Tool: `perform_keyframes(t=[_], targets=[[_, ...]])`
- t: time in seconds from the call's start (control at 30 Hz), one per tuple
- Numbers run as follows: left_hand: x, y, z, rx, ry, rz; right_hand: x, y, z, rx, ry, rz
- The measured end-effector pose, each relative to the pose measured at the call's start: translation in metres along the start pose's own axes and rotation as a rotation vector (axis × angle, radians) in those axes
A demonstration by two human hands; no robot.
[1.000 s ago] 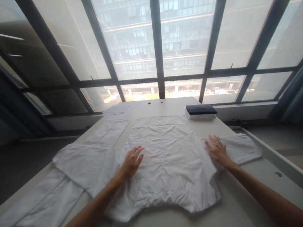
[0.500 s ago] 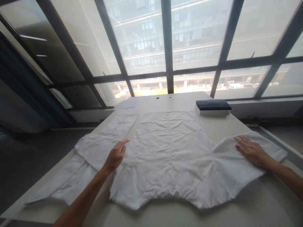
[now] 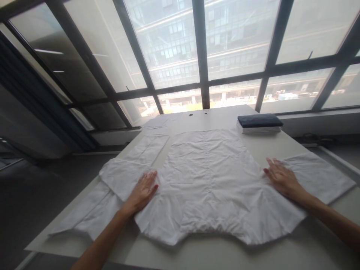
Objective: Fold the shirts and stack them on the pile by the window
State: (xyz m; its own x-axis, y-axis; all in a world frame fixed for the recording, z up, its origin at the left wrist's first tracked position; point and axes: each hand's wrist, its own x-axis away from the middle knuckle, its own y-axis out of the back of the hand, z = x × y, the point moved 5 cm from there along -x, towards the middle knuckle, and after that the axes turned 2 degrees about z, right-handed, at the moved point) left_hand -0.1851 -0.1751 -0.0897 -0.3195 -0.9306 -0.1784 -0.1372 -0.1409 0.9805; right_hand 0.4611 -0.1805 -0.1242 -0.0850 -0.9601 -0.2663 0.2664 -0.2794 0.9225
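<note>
From the head view, we see the white shirt (image 3: pixel 209 165) spread out in the middle of the table (image 3: pixel 213 253), with its row of buttons up. We think we are at the step of making it flat. Little wrinkles run all over it, so the next move seems to need soft, flat hands that don't bunch it up.

Our left hand (image 3: pixel 143 191) is open, palm down, fingers a little apart, by the shirt's left edge and the other white cloth (image 3: pixel 120 174). Our right hand (image 3: pixel 284 180) is open too, fingers a bit spread, at the right sleeve (image 3: pixel 317 174). We see no pinch or grip, but we can't tell how hard we press. The dark folded cloth (image 3: pixel 260 120) sits on a white pile (image 3: pixel 260 130) past the right hand.
</note>
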Motion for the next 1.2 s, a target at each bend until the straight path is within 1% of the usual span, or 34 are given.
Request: perform_keyframes(t=[0.07, 0.13, 0.2, 0.23, 0.3, 0.33, 0.37, 0.4, 0.47, 0.53, 0.57, 0.63, 0.77, 0.87, 0.97, 1.07, 1.13, 1.2], targets=[[0.000, -0.005, 0.003, -0.026, 0.033, 0.014, 0.000, -0.005, -0.020, 0.037, 0.015, 0.009], [-0.002, -0.008, 0.002, -0.043, 0.097, 0.010, -0.002, -0.003, -0.033, 0.057, 0.035, 0.034], [-0.006, -0.006, -0.006, -0.049, 0.154, -0.028, -0.004, 0.005, -0.031, 0.081, 0.010, 0.038], [-0.009, -0.003, -0.015, -0.044, 0.161, -0.055, -0.003, 0.011, -0.024, 0.093, -0.012, 0.022], [-0.017, 0.005, -0.041, -0.015, 0.104, -0.092, 0.000, 0.020, 0.003, 0.111, -0.028, -0.019], [-0.022, 0.009, -0.058, 0.006, 0.047, -0.090, 0.004, 0.022, 0.022, 0.111, -0.013, -0.031], [-0.027, 0.011, -0.076, 0.028, -0.018, -0.065, 0.008, 0.021, 0.044, 0.102, 0.040, -0.020], [-0.032, 0.011, -0.093, 0.046, -0.077, -0.027, 0.013, 0.018, 0.066, 0.085, 0.104, 0.005], [-0.041, 0.007, -0.118, 0.059, -0.132, 0.039, 0.022, 0.007, 0.102, 0.048, 0.193, 0.063], [-0.050, 0.000, -0.131, 0.052, -0.128, 0.087, 0.025, -0.005, 0.121, 0.029, 0.222, 0.112], [-0.054, -0.005, -0.133, 0.047, -0.116, 0.105, 0.024, -0.011, 0.125, 0.026, 0.223, 0.132], [-0.061, -0.013, -0.132, 0.044, -0.095, 0.127, 0.017, -0.018, 0.123, 0.030, 0.217, 0.166], [-0.078, -0.021, -0.125, 0.051, -0.071, 0.110, -0.011, -0.022, 0.113, 0.049, 0.214, 0.205], [-0.102, -0.024, -0.120, 0.050, -0.053, 0.106, -0.037, -0.023, 0.114, 0.055, 0.216, 0.227], [-0.130, -0.026, -0.116, 0.045, -0.046, 0.139, -0.062, -0.023, 0.117, 0.054, 0.217, 0.244], [-0.150, -0.021, -0.118, 0.040, -0.037, 0.164, -0.076, -0.017, 0.122, 0.033, 0.217, 0.205], [-0.151, -0.010, -0.128, 0.045, -0.066, 0.104, -0.073, -0.006, 0.131, -0.012, 0.255, 0.122], [-0.140, 0.002, -0.148, 0.074, -0.139, 0.014, -0.060, 0.005, 0.141, -0.090, 0.288, 0.054]])
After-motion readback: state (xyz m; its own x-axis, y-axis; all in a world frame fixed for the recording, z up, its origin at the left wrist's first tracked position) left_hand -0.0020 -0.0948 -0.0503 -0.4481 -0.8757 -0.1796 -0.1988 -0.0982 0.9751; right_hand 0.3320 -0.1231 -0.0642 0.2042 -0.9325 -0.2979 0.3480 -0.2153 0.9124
